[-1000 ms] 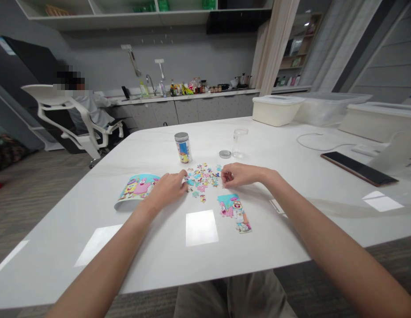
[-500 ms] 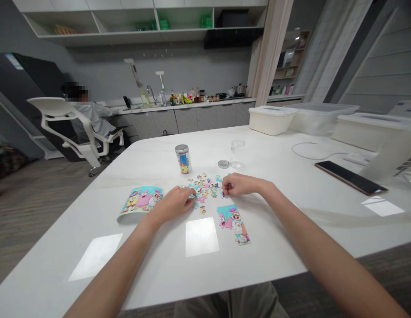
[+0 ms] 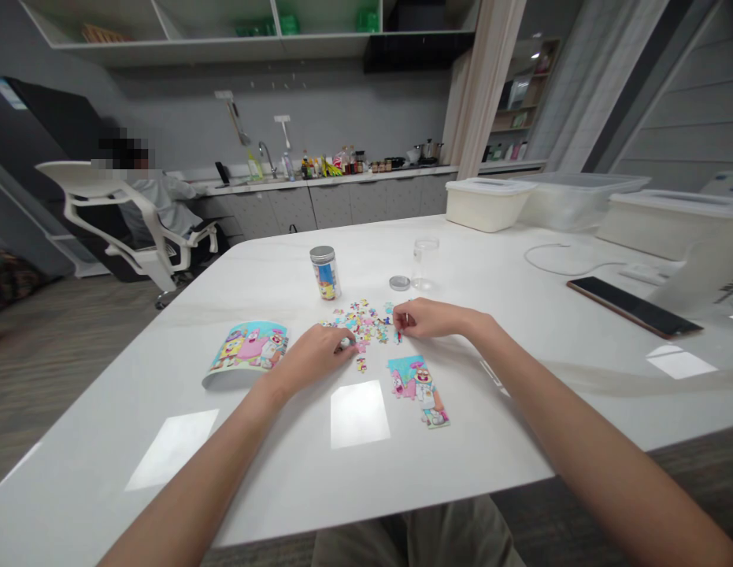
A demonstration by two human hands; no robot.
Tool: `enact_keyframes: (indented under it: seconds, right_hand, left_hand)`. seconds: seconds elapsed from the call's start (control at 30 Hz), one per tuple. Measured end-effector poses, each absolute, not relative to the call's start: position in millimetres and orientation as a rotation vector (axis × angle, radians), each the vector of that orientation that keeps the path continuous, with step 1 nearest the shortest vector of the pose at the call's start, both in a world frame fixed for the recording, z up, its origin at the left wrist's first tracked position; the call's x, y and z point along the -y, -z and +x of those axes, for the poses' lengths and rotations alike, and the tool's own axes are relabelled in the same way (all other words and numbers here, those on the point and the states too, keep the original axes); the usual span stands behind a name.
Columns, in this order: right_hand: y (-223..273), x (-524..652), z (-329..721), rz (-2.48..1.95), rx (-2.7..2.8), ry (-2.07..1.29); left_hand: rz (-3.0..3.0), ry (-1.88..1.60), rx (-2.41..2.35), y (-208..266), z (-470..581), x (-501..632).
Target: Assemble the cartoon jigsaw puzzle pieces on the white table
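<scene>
Loose jigsaw puzzle pieces (image 3: 372, 324) lie in a scattered heap on the white table. At the heap's left edge is my left hand (image 3: 319, 352), its thumb and fingers closed around a small pale puzzle piece (image 3: 346, 343). My right hand (image 3: 423, 318) hovers over the right edge with curled fingers; whatever is between the fingertips is hidden. Just beneath them shows a red-and-blue puzzle piece (image 3: 397, 337). Nearer to me lies a joined puzzle section (image 3: 422, 390) with a pink figure and a brown one. A curved picture sheet (image 3: 248, 346) rests left of my left hand.
Behind the heap stand a printed jar (image 3: 325, 274) with a metal lid, a loose lid (image 3: 400, 283) and a clear jar (image 3: 426, 264). A phone (image 3: 634, 305), a white cable (image 3: 549, 264) and plastic boxes (image 3: 487, 206) are at right. A person sits on a chair (image 3: 147, 228) far left.
My right hand's fingertips have lifted slightly, and the red-and-blue puzzle piece below them shows more. The left hand has shifted a little to the right. The camera view has tilted slightly.
</scene>
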State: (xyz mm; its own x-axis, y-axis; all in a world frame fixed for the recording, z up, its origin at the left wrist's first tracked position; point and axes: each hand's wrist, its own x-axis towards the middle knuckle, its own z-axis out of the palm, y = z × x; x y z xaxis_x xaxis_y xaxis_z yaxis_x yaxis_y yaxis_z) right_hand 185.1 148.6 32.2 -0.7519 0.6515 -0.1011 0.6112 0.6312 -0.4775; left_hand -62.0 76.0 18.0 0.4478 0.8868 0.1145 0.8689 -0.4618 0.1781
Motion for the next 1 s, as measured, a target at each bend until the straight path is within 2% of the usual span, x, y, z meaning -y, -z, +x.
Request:
enact_keyframes:
  seconds: [0.17, 1.0]
  right_hand:
    - [-28.2, -151.0, 186.0, -1.074, 2.747, -0.786]
    - [-25.3, -152.4, 187.0, -1.166, 2.721, -0.888]
  left_hand:
    - [2.517, -0.403, -1.567, -16.3, -57.3, -73.5]
    - [2.314, -0.401, -1.492, -19.8, -62.3, -73.0]
